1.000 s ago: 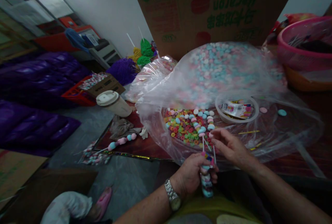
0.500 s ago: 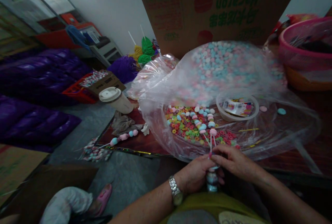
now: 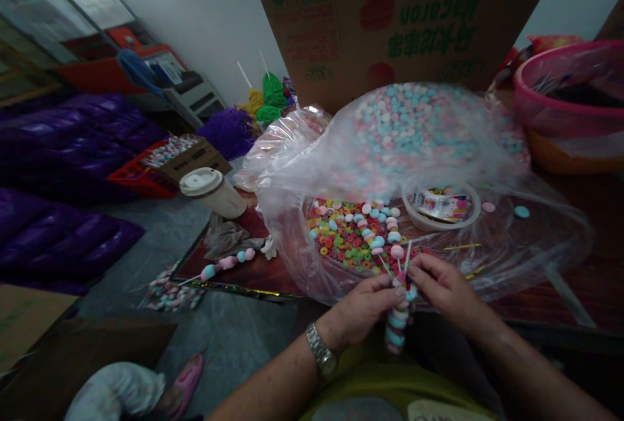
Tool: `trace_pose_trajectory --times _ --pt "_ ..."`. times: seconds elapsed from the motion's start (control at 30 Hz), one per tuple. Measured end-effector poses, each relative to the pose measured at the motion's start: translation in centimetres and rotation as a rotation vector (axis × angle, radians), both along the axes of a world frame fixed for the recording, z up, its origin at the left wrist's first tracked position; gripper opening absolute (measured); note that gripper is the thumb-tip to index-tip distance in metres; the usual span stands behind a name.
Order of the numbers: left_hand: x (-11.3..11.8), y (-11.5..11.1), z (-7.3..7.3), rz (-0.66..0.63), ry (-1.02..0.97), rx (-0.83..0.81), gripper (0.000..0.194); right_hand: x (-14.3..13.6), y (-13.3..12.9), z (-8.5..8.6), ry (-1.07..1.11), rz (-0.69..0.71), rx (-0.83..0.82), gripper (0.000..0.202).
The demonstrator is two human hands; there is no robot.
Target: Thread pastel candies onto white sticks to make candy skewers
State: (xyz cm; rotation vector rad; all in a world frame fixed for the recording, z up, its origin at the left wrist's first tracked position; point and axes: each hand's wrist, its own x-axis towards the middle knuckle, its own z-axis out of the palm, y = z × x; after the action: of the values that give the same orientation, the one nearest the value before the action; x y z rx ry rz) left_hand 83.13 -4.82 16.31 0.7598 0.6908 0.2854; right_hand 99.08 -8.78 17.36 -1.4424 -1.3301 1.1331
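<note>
In front of my body I hold a candy skewer (image 3: 396,329), a column of pink, white and blue candies that hangs downward with a shiny surface like clear wrapping. Its white stick (image 3: 408,253) points up. My left hand (image 3: 364,307), with a metal watch on the wrist, is closed round the upper part. With thumb and fingers my right hand (image 3: 441,286) pinches close to the stick's base, where a small pink and dark piece shows. Just beyond lie two rows of threaded candies (image 3: 392,229) on sticks, over a heap of coloured ring candies (image 3: 341,245).
A clear bag of pastel candies (image 3: 414,122) covers the table's middle. A round plastic tub (image 3: 441,223) holds printed packets. A lidded cup (image 3: 214,192) and another skewer (image 3: 228,261) lie leftward. A pink basket (image 3: 570,89) stands right. Someone's pink shoe (image 3: 188,382) shows below.
My right hand has moved slightly up and now pinches beside the stick. The skewer's white stick now stands out above my fingers. The view has shifted slightly.
</note>
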Motion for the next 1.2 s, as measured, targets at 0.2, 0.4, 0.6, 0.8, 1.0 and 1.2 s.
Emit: trace_pose_trajectory --times 0.2,0.4,0.6,0.8,1.0,1.2 --pt "0.4 1.9 2.2 0.116 0.223 0.433 0.031 0.3 0.7 0.2 0.079 -0.186 0.125 0.022" --pt "0.0 2.3 2.3 0.144 0.220 0.650 0.031 0.2 0.6 0.3 -0.347 0.038 0.391 0.013" --pt "0.1 2.1 2.0 0.175 0.189 0.471 0.036 -0.6 0.5 0.5 -0.267 -0.169 0.396 0.014" --pt "0.2 1.7 2.5 0.235 0.232 0.641 0.037 -0.7 0.6 0.8 -0.343 -0.228 0.567 0.011" --pt "0.0 1.3 2.3 0.181 0.218 0.727 0.034 -0.5 0.9 -0.3 -0.366 -0.044 0.517 0.012" --pt "-0.2 1.4 1.4 0.160 0.205 0.705 0.037 -1.3 1.0 -1.3 -0.314 -0.054 0.533 0.013"
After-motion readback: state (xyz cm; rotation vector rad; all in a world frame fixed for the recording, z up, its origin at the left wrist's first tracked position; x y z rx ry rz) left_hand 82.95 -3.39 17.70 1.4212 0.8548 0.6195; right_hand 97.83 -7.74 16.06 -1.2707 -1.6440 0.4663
